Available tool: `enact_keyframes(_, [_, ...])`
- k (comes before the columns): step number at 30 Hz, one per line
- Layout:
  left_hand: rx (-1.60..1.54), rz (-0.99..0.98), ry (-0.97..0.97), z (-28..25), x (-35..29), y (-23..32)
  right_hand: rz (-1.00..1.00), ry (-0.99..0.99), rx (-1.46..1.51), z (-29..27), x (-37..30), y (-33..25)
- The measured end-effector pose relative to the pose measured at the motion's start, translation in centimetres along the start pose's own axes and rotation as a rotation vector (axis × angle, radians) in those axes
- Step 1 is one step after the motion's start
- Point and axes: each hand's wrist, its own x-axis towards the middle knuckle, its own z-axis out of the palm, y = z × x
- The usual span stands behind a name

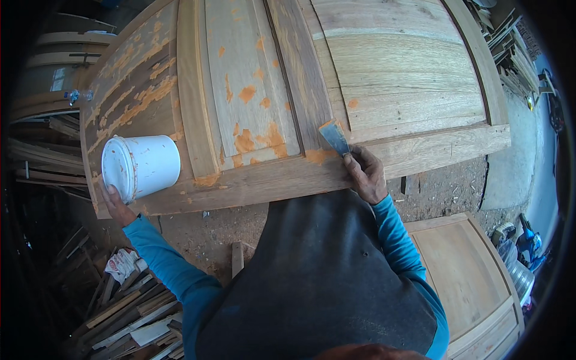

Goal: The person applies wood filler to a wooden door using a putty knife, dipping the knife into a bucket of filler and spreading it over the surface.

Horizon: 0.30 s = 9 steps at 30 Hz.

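Observation:
A wide wooden panelled door (240, 180) lies before me, with orange filler smeared over its left and middle parts. My right hand (367, 174), at the door's near edge, grips a putty knife (335, 137). Orange filler shows on the blade's tip, which is over the upright beside the middle panel. On the left part of the door rests a white lidded bucket (157, 162) with orange specks. My left hand (119, 206) holds the bucket by its lid edge; some of its fingers are hidden. Whether the bucket stands or lies on its side, I cannot tell.
Scrap wood (141, 312) is heaped at the lower left, with a crumpled white bag (125, 265) on it. Another panelled door (465, 270) is at lower right, near blue tools (529, 243). Wood strips (510, 48) lean at upper right. A clear bottle (75, 96) is beyond the door's left edge.

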Motion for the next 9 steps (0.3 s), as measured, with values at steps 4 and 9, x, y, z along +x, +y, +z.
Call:
enact_keyframes(4, [-0.421,-0.465,0.138,-1.6,1.3,-3.4,-0.043,0.197,0.020,1.5,-0.3,0.4])
enact_keyframes(9, [-0.473,-0.680,0.220,-4.2,0.1,-4.0,-0.100,0.359,0.154,3.1,-0.5,-3.9])
